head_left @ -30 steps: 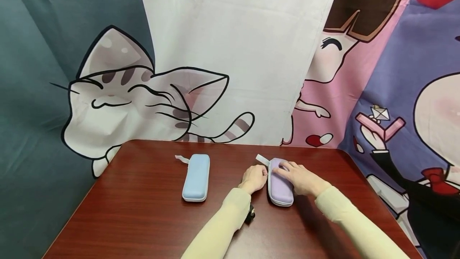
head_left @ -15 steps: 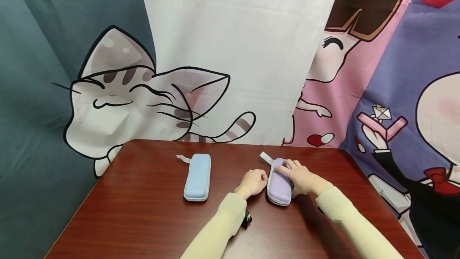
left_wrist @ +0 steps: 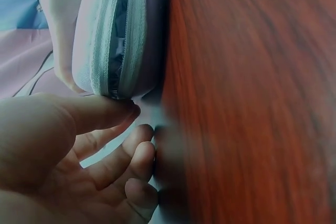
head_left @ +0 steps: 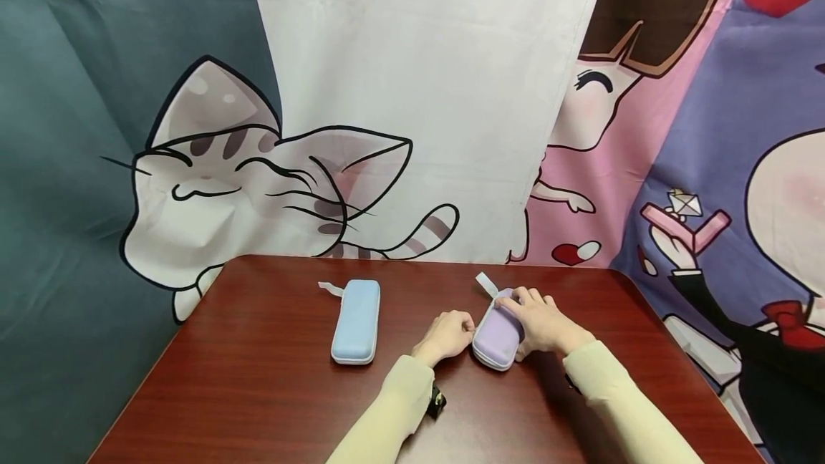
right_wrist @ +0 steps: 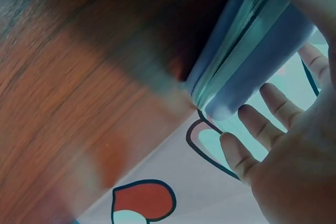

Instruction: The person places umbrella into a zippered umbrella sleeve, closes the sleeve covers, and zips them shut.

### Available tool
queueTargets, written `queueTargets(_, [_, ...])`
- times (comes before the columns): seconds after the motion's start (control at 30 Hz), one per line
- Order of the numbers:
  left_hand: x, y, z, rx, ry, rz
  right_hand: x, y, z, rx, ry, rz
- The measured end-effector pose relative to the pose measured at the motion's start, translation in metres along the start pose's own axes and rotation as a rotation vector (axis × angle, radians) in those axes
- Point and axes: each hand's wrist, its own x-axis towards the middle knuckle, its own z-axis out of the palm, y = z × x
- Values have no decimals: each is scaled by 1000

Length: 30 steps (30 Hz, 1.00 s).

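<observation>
A purple zip case lies on the table, turned at a slant, with a pale strap at its far end. My right hand holds it from the right, fingers over the top and thumb low on the near side. At its left edge my left hand has thumb and forefinger pinched together at the zip line; the zipper pull itself is hidden by them. In the left wrist view the zipper is parted, with a dark gap between its two tapes. The right wrist view shows another stretch of zipper closed.
A light blue zip case with a pale strap lies to the left on the brown table. Behind the table's far edge hangs a printed cloth with cartoon figures.
The purple case has turned, its near end swinging left and its strap end right. My left hand has shifted a little left and towards me along its edge. The blue case stays put.
</observation>
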Motion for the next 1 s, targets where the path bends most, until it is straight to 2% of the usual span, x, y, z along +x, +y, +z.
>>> queueTargets(0.57, [-13,-5,-8,-23,16,-6,0,0,10,88,107,11])
queueTargets(0.8, [-17,-10,-14,-62,36,-17,2,-3,14,124,140,56])
queueTargets(1.0, [-19,-15,-16,-93,29,-5,3,-5,18,129,131,115])
